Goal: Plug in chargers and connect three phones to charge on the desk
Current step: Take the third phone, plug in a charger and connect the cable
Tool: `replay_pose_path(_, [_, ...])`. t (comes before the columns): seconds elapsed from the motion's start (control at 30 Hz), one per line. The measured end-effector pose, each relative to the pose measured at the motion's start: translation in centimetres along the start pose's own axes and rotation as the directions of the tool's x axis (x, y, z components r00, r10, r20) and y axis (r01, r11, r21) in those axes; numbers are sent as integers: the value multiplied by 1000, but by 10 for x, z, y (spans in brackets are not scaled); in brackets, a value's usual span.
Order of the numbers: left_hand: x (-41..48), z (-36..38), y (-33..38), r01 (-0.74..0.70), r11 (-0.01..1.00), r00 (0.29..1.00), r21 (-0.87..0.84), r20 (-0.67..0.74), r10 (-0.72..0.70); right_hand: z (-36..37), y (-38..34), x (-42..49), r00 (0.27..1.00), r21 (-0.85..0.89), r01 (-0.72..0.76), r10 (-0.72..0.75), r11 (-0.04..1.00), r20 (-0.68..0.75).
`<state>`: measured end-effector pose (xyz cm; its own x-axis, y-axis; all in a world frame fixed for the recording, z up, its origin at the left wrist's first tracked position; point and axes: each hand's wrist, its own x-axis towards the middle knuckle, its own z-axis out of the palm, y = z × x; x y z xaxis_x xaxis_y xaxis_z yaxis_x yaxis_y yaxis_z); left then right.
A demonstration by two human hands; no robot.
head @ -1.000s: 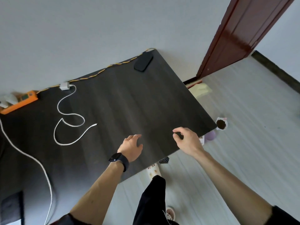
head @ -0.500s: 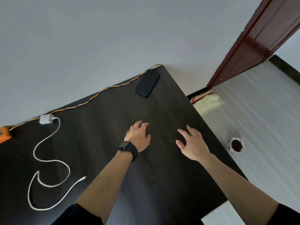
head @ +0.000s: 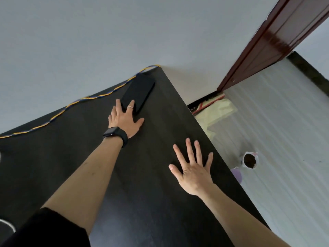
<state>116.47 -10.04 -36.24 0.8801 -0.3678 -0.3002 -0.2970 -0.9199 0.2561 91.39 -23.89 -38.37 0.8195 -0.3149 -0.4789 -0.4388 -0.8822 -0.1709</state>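
A black phone (head: 140,91) lies at the far right corner of the dark desk (head: 160,202), close to the wall. My left hand (head: 125,119), with a dark watch on the wrist, lies on the near end of the phone with straight fingers. Nearer the desk's right edge, my right hand (head: 193,168) is spread flat with nothing in it. A yellow and blue cord (head: 74,102) runs along the desk's back edge past the phone. A bit of white cable (head: 8,224) shows at the lower left.
The desk's right edge drops to a pale floor. On the floor stand a small cup of dark stuff (head: 250,160), a purple thing (head: 237,174) and pale yellow paper (head: 217,113). A dark red door frame (head: 277,40) rises at the right. The wall is grey.
Both hands have moved forward across the desk toward the far corner. My left hand has reached the phone and now touches it. The view has shifted right, so the charger and most white cable left the frame.
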Motion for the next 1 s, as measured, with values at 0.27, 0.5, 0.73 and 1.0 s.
replay_pose_path(0.27, [6,2,17,52,998,991,25,-126,-49,-3,7,2,1000,1,3,-3,1000,16])
replay_pose_path(0.5, [-67,6,15,159,979,985,-128,-43,-166,-14,8,2,993,10,-1,0,1000,114])
replay_pose_path(0.73, [-160,-12,20,418,468,908,-779,340,-245,-83,-17,-12,921,419,-238,66,876,385])
replay_pose_path(1.0, [-288,-5,10,684,8,729,-729,684,14,-81,-48,-108,865,863,-497,130,90,485])
